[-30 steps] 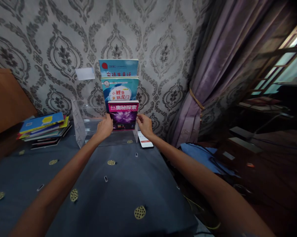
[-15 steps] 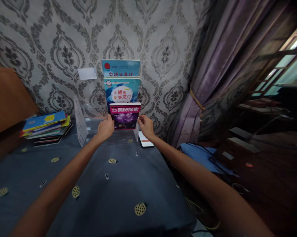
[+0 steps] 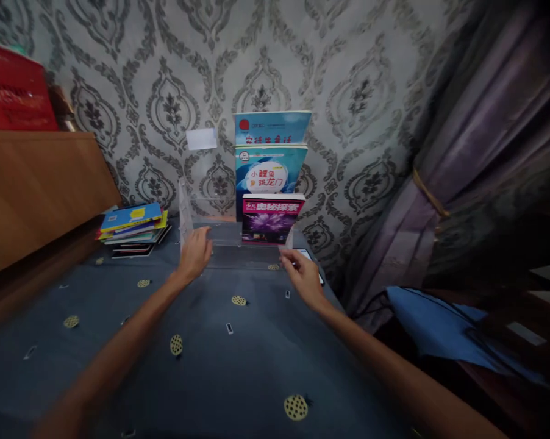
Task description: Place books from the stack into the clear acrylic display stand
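Note:
A tiered clear acrylic book stand (image 3: 229, 256) stands against the wall, with three books on its right side. On the lowest tier is a purple and pink book (image 3: 269, 222). Behind it rise a blue book with a round white title patch (image 3: 270, 171) and a lighter blue book (image 3: 275, 127). My left hand (image 3: 195, 255), fingers apart and holding nothing, is in front of the stand's left part. Near its front right corner is my right hand (image 3: 302, 274), fingers loosely bent and free of the book. A phone (image 3: 319, 274) lies partly hidden behind that hand.
A pile of several books (image 3: 135, 228) lies on the left of the dark patterned cloth (image 3: 202, 366). Beyond it are a wooden cabinet (image 3: 41, 189) and a red box (image 3: 16, 91). A tied curtain (image 3: 421, 189) hangs at right, above a blue cloth (image 3: 439, 323).
Both hands have come away from the sides of the purple book, which stays on the lowest tier. My left hand is farther left of it, my right hand lower. The view has turned left.

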Available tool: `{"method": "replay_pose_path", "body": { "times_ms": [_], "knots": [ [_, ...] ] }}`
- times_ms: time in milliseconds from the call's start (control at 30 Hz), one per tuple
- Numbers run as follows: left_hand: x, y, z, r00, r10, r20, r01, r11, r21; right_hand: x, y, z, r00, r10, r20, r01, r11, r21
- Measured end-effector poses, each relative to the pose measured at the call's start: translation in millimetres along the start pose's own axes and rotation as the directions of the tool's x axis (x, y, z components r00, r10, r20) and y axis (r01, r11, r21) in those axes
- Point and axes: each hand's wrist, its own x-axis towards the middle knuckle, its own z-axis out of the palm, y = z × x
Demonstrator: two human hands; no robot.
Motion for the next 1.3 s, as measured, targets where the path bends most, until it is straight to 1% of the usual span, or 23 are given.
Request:
{"method": "replay_pose_path", "body": {
  "times_ms": [100, 233, 333, 400, 467, 600, 733, 833, 933, 1100, 1200, 1300],
  "knots": [
    [-7, -43, -12.5, 0.990, -0.100, -0.098, 0.104, 0.994, 0.038, -27, -9, 17, 0.993, 0.055, 0.107, -0.061, 0.996, 0.058],
    [1, -100, -21.8, 0.941, -0.278, -0.195, 0.304, 0.945, 0.121, -56, -21, 41, 0.959, 0.128, 0.253, -0.153, 0.985, 0.082],
    [17, -134, -22.2, 0.907, -0.372, -0.198, 0.410, 0.887, 0.212, -71, -24, 54, 0.932, 0.170, 0.319, -0.206, 0.975, 0.081],
    [29, -149, -20.2, 0.904, -0.393, -0.169, 0.426, 0.863, 0.273, -77, -23, 58, 0.916, 0.198, 0.348, -0.234, 0.970, 0.065],
    [40, -161, -17.0, 0.912, -0.390, -0.128, 0.410, 0.852, 0.326, -79, -22, 59, 0.904, 0.217, 0.368, -0.251, 0.967, 0.045],
    [57, -177, -9.0, 0.920, -0.387, -0.066, 0.380, 0.832, 0.405, -79, -22, 57, 0.897, 0.237, 0.374, -0.268, 0.963, 0.031],
    [65, -190, -3.5, 0.917, -0.398, -0.022, 0.362, 0.809, 0.463, -80, -22, 56, 0.895, 0.243, 0.375, -0.268, 0.963, 0.014],
    [68, -196, -4.9, 0.927, -0.374, 0.024, 0.313, 0.808, 0.500, -81, -21, 56, 0.901, 0.236, 0.364, -0.254, 0.967, 0.002],
    [68, -198, -10.5, 0.938, -0.339, 0.078, 0.249, 0.811, 0.529, -81, -19, 56, 0.903, 0.232, 0.360, -0.248, 0.969, -0.002],
    [56, -193, -25.2, 0.944, -0.302, 0.136, 0.180, 0.812, 0.555, -80, -17, 57, 0.906, 0.214, 0.364, -0.234, 0.972, 0.012],
    [41, -188, -37.3, 0.951, -0.267, 0.159, 0.136, 0.819, 0.558, -79, -20, 56, 0.898, 0.222, 0.379, -0.243, 0.970, 0.009],
    [20, -185, -50.8, 0.957, -0.229, 0.180, 0.093, 0.826, 0.555, -79, -23, 55, 0.894, 0.222, 0.390, -0.248, 0.969, 0.017]
  ]
}}
